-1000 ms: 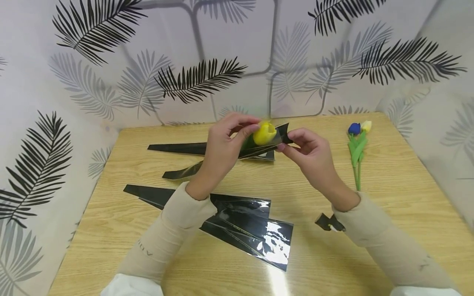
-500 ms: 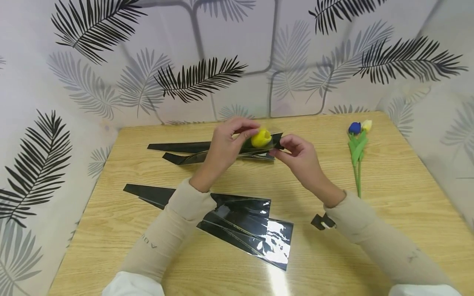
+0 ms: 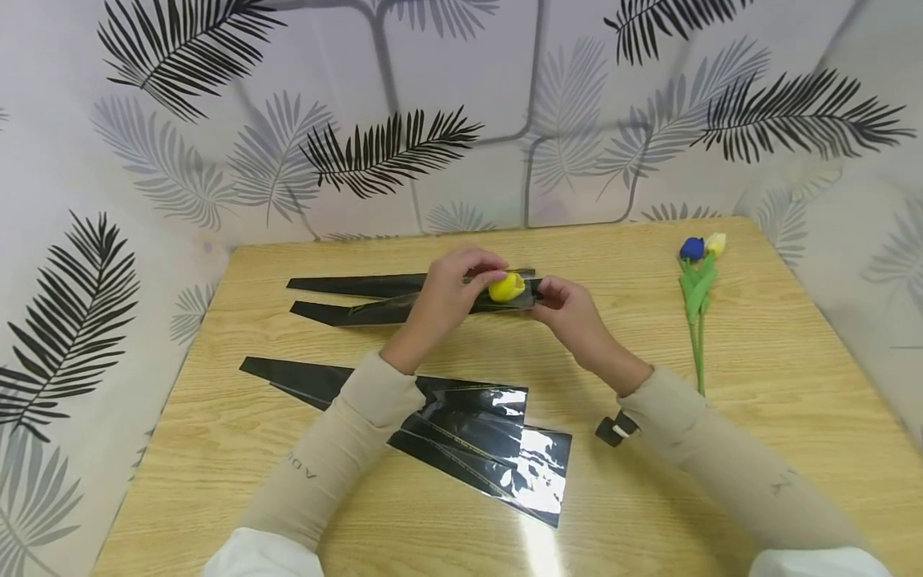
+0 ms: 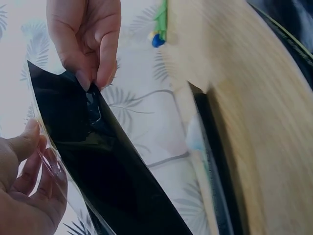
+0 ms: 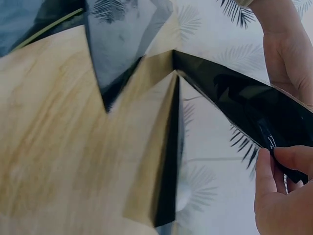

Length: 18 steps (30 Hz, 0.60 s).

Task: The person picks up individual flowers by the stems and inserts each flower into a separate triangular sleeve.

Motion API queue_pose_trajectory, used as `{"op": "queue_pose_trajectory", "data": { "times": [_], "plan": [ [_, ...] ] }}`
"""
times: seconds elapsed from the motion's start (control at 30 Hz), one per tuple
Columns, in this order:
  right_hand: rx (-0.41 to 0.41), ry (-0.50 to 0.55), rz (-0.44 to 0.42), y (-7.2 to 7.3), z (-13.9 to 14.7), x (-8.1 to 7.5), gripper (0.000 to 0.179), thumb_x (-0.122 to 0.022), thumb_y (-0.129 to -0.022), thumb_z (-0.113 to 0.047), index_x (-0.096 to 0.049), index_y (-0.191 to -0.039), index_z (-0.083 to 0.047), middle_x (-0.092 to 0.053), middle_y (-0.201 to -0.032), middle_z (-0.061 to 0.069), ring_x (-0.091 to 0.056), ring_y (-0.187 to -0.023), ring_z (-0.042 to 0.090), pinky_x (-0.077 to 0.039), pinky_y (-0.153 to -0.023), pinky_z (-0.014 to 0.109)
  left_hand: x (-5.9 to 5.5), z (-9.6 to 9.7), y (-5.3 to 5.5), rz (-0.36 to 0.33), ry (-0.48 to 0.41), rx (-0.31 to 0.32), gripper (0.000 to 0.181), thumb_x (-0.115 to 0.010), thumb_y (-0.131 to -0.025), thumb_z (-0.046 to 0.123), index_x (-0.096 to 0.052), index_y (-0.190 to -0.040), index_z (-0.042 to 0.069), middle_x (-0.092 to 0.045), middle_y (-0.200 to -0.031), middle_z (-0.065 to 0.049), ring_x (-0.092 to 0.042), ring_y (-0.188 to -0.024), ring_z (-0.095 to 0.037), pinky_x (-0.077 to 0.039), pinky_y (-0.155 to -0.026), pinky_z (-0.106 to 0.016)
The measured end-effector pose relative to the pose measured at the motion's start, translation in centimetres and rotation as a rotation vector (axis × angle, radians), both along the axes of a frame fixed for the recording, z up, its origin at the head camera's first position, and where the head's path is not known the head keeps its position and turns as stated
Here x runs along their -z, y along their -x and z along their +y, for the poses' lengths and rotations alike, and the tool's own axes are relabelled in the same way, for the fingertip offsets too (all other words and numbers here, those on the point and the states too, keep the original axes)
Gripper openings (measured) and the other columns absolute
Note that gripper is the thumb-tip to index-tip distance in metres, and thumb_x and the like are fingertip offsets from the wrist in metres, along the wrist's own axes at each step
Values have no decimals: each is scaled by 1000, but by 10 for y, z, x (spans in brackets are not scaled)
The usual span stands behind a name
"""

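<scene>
A yellow tulip head [image 3: 506, 287] shows at the wide end of a black flower sleeve [image 3: 382, 312] with a clear front, low over the far part of the table. My left hand [image 3: 453, 292] pinches the sleeve's clear film edge beside the flower; its fingertips [image 4: 32, 126] show on that film in the left wrist view. My right hand [image 3: 573, 318] pinches the rim at the sleeve's open end between thumb and fingers, as the right wrist view shows at the sleeve's black side [image 5: 244, 105]. The tulip's stem is hidden.
Another narrow black sleeve [image 3: 346, 285] lies behind. Overlapping black sleeves [image 3: 476, 429] with glossy fronts lie nearer me. A blue tulip [image 3: 692, 249] and a cream tulip [image 3: 715, 244] with green stems lie at the right. A small black piece [image 3: 610, 432] is by my right cuff.
Both hands have come down toward the table, carrying the sleeve and yellow tulip lower. The right hand has shifted left, and the sleeve's narrow end now reaches farther left.
</scene>
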State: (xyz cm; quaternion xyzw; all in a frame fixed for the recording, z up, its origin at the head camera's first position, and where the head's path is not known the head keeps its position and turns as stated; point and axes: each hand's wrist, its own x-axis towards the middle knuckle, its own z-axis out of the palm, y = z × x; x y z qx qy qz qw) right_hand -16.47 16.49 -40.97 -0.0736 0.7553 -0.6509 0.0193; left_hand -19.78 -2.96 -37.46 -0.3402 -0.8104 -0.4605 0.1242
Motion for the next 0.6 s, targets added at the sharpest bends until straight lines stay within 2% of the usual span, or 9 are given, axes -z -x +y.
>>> {"op": "queue_pose_trajectory", "data": {
  "times": [0.13, 0.33, 0.6],
  "plan": [
    [2, -52, -66, 6, -1, 12, 22, -65, -87, -5, -59, -104, 7, -60, -111, 16, -60, -97, 20, -50, -84, 28, 10, 0, 2, -31, 39, -9, 15, -63, -88, 16, -68, -99, 8, -63, -99, 0, -57, -90, -9, -48, -79, -21],
    [3, -93, -119, 13, -2, 26, 22, -66, -85, -2, -59, -104, 7, -60, -108, 17, -58, -99, 24, -50, -85, 30, 23, 0, 4, -51, 100, -19, 15, -62, -89, 18, -68, -99, 10, -63, -100, 1, -56, -91, -9, -47, -79, -22],
    [-10, 22, -199, 17, -2, 38, 21, -54, -87, 9, -53, -108, 15, -55, -108, 24, -57, -96, 22, -50, -85, 32, 37, -1, 6, -52, 205, -33, 17, -59, -90, 21, -68, -101, 11, -61, -100, 4, -54, -93, -9, -46, -82, -25]
  ]
}}
